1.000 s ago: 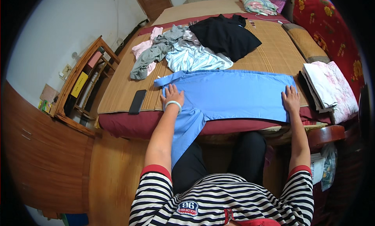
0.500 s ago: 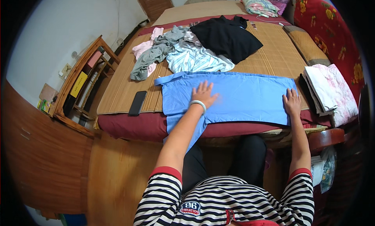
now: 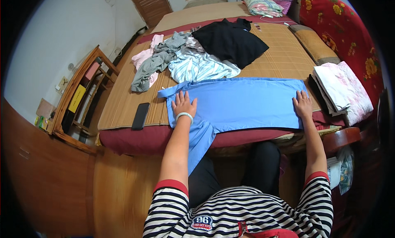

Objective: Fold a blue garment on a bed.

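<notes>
A blue garment [image 3: 247,104] lies spread along the near side of the bed, with a cloth band [image 3: 173,90] sticking out at its left end. Part of it hangs over the bed's edge, partly hidden behind my left forearm. My left hand [image 3: 184,106], with a pale bangle at the wrist, rests palm down near the garment's left end, fingers spread. Flat on the right end lies my right hand [image 3: 303,105], its fingers stretched out over the cloth. Neither hand grips anything.
A black phone [image 3: 140,116] lies left of the garment. Beyond it are a striped light-blue cloth [image 3: 201,66], a grey garment [image 3: 154,67], a pink one [image 3: 142,57] and a black one [image 3: 230,42]. Folded clothes [image 3: 343,92] are stacked at the right, near a brown pillow [image 3: 314,44].
My left hand has slid left across the blue garment, from its middle part to near its left end. My right hand stays on the right end. The view has shifted slightly.
</notes>
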Tool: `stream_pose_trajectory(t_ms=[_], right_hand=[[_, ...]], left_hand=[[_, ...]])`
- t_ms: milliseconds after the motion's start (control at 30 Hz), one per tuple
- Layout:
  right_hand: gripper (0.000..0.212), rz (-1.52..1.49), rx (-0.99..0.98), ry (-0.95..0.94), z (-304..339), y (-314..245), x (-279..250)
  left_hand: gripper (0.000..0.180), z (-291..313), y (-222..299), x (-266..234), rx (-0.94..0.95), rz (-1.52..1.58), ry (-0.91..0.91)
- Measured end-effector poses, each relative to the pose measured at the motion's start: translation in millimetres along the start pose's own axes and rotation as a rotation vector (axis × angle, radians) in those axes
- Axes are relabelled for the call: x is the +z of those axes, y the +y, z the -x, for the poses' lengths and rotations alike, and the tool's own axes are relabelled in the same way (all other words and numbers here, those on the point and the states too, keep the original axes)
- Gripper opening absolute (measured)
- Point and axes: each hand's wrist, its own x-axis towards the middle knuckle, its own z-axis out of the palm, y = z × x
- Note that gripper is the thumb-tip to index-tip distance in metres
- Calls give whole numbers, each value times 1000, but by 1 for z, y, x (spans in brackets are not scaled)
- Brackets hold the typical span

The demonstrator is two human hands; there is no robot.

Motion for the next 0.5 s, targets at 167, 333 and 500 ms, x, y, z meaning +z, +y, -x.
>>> stream_pose_trajectory(t_ms=[167,333,500], right_hand=[[55,-25,-17,26,-7,1,11],[46,-50,87,124,-20,-30,26],[36,-530,-411,-127,20,-214,-22]], left_hand=[[71,-4,-8,9,-3,15,50],[70,-2,7,3,20,4,41],[68,7,-15,-4,-41,-30,35]])
